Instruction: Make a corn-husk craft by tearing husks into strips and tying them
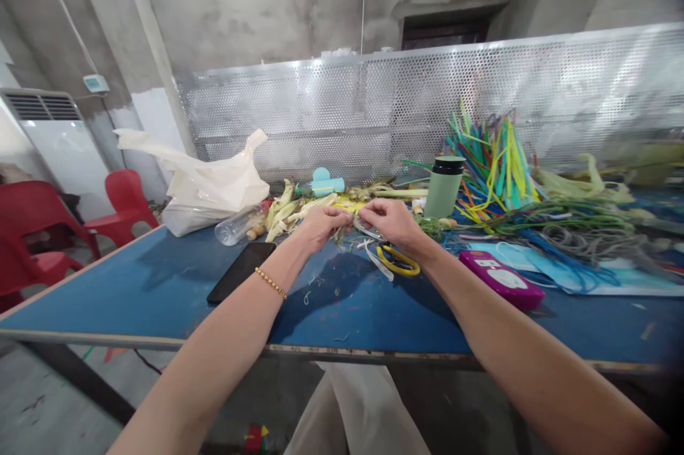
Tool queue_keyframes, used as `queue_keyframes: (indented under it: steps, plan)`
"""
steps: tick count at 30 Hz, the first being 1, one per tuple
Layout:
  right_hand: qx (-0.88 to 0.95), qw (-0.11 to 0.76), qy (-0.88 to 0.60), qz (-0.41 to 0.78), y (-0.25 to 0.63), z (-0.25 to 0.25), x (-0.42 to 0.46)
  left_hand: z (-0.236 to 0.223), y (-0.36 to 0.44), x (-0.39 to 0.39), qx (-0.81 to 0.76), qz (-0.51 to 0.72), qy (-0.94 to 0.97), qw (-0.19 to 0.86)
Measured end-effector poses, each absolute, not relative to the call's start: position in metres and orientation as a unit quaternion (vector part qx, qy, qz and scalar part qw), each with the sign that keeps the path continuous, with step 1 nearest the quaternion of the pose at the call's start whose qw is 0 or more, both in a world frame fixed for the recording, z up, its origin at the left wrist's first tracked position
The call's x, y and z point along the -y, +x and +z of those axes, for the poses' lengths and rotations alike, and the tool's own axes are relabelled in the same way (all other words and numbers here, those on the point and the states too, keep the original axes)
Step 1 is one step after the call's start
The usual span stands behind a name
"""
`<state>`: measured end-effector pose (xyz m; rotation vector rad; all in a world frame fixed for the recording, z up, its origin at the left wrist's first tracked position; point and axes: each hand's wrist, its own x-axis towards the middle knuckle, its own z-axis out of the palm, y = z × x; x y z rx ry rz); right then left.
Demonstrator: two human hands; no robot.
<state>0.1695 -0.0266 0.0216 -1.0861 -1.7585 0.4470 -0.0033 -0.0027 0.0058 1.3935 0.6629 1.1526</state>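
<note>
My left hand (320,227) and my right hand (392,222) come close together above the middle of the table, thumbs and fingertips pinched. What lies between the fingertips is too small to make out. Under my right hand is a pair of scissors with yellow handles (398,261); its metal part is partly hidden by the hand. A whitish strip (378,260) lies beside the handles. Pale dry corn husks (283,211) are piled behind and to the left of my left hand.
Left are a black phone (240,273), a plastic bottle (233,228) and a white plastic bag (214,188). Right are a green tumbler (444,188), a purple box (499,279), colourful strips (502,163) and tangled cords (577,245). A perforated metal panel (320,113) stands behind the blue table (144,295).
</note>
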Motion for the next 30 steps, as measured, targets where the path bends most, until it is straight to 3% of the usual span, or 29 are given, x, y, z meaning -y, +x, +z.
queue_keyframes:
  steps: [9, 21, 30]
  plan:
    - [0.735, 0.491, -0.442, 0.152, 0.1698, 0.0178, 0.0233, 0.0070, -0.0013, 0.0068, -0.262, 0.469, 0.559, 0.631]
    - [0.749, 0.452, -0.461, 0.150, 0.1703, 0.0229, 0.0270, 0.0038, 0.0009, 0.0042, -0.299, 0.491, 0.603, 0.553]
    - [0.745, 0.464, -0.457, 0.147, 0.1744, 0.0238, 0.0252, 0.0046, -0.0014, 0.0054, -0.280, 0.449, 0.600, 0.600]
